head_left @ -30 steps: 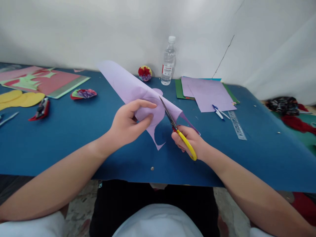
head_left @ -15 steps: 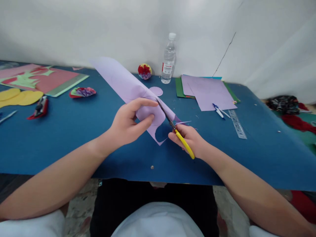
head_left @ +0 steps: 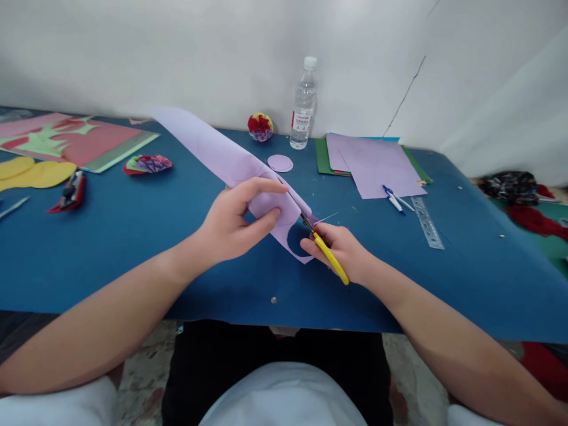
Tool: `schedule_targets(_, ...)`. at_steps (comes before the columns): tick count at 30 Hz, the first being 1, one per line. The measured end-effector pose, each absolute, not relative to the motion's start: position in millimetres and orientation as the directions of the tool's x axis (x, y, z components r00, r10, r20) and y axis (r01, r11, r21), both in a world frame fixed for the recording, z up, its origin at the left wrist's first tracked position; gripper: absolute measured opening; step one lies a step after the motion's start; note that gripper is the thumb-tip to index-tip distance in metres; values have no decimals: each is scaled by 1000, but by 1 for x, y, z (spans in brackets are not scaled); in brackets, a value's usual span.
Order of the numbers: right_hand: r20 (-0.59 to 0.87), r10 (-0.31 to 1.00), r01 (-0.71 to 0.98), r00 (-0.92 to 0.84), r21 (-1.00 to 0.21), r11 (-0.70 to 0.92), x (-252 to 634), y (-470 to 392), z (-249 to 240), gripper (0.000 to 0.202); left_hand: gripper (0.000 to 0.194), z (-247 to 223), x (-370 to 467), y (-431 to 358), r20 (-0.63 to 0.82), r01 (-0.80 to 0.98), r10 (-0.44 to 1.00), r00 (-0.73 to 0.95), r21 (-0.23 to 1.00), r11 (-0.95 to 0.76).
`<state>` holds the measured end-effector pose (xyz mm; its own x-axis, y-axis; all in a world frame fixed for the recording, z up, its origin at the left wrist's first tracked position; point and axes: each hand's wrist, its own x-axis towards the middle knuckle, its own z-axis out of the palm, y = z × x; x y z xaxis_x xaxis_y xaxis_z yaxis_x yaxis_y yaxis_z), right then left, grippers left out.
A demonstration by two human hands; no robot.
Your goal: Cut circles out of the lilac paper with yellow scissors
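Observation:
My left hand [head_left: 242, 216] pinches a large sheet of purple paper [head_left: 213, 148] between thumb and fingers, holding it tilted above the table. A curved notch is cut into the sheet's near right edge. My right hand [head_left: 337, 248] is closed round the yellow handles of a pair of scissors [head_left: 328, 255]. Their dark blades lie along the paper, close to my left fingertips, and part of them is hidden by the sheet. Purple paper circles [head_left: 280, 163] lie stacked on the table just beyond the sheet.
On the blue table [head_left: 110, 254] stands a water bottle [head_left: 303, 106] by a colourful paper ball [head_left: 260, 127]. Stacked paper [head_left: 377, 168], pens [head_left: 394, 200] and a clear ruler [head_left: 426, 223] lie right. A stapler [head_left: 71, 192], yellow cutouts [head_left: 44, 175] and a folded paper piece [head_left: 148, 164] lie left.
The purple sheet has shifted and turned slightly, its near corner moving right. The scissor blades sit deeper along the paper and look more closed. My hands have barely moved.

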<state>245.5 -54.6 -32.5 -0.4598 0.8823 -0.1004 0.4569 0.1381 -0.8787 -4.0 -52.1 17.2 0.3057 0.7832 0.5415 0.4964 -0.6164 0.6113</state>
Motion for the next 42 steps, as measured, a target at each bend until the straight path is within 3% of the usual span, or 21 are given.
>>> schedule_targets(15, -101, 878, 490, -468, -856, 162, 245, -50, -40, 52, 44, 10, -8, -50, 504, 537, 758, 413, 538, -650)
schedule_targets(24, -99, 892, 499, -441, -853, 152, 244, -52, -35, 53, 44, 11, -7, -51, 520, 587, 771, 367, 514, -626)
schedule_targets(30, -97, 919, 473, -383, -875, 104, 243, -56, -29, 59, 32, 15, -4, -51, 528, 585, 804, 272, 573, -574)
schedule_targets(42, -104, 931, 391, -350, -919, 44, 244, -54, -39, 55, 34, 13, -5, -48, 528, 598, 827, 193, 605, -526)
